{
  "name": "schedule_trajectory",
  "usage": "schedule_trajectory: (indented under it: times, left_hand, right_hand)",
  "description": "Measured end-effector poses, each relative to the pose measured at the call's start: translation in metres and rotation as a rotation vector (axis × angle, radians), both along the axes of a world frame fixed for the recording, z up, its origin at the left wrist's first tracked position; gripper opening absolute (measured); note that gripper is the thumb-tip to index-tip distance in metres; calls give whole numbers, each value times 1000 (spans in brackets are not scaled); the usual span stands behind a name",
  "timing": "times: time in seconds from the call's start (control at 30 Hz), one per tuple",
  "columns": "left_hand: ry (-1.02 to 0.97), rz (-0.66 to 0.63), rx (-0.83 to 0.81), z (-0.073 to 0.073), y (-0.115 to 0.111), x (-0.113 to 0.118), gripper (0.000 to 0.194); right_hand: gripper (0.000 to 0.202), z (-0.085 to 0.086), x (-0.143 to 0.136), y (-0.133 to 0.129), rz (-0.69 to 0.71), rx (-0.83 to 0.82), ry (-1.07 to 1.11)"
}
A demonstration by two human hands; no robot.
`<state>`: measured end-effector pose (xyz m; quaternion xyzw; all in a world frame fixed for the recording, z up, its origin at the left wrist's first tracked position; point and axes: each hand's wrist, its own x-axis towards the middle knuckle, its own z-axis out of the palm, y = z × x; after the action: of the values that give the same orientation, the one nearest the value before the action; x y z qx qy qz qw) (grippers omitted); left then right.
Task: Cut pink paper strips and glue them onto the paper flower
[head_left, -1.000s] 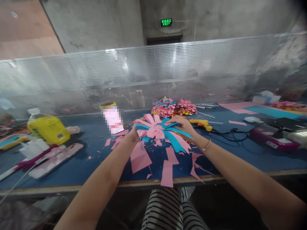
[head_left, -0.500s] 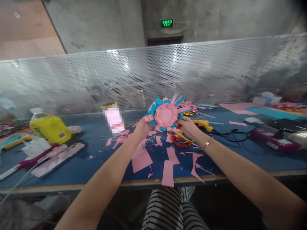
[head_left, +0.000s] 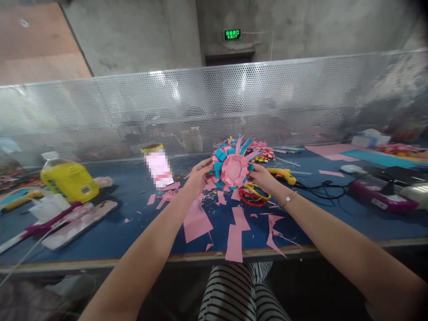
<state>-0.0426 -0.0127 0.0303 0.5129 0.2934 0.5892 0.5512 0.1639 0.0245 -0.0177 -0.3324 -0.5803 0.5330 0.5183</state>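
A round pink and blue paper rosette (head_left: 235, 170) is held up above the table between my hands, its pink centre facing me and strips fanning out at the upper right. My left hand (head_left: 200, 175) grips its left edge, with fingers partly hidden behind the loops. At the right edge, my right hand (head_left: 262, 176) pinches the blue loops. Red-handled scissors (head_left: 251, 199) and a yellow-handled tool (head_left: 262, 191) lie just below my right hand. Pink paper pieces (head_left: 198, 223) are scattered on the blue table beneath.
To the left stand a yellow liquid bottle (head_left: 72, 180) and a phone (head_left: 80, 225) lying flat. A yellow glue gun (head_left: 284, 175) and purple device (head_left: 383, 196) are on the right. A perforated metal screen (head_left: 234, 98) rises behind; a yellow-rimmed roll (head_left: 152, 148) stands before it.
The rosette has moved slightly down and to the right and turned a little. My left hand has shifted up along its left side; my right hand has barely moved.
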Motion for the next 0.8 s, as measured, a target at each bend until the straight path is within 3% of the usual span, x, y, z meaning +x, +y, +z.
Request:
schedule_trajectory:
  times: [0.33, 0.5, 0.6, 0.8]
  left_hand:
    - [57, 22, 35, 4, -7, 3, 18]
    - [143, 149, 93, -4, 1, 0, 12]
    - [119, 176, 34, -3, 1, 1, 9]
    - [19, 109, -220, 7, -4, 0, 4]
  right_hand:
    - [22, -3, 1, 2, -21, 48, -87]
    - [19, 0, 1, 2, -110, 164, -183]
    - [16, 2, 2, 2, -137, 194, -224]
    - [11, 1, 3, 4, -137, 189, -251]
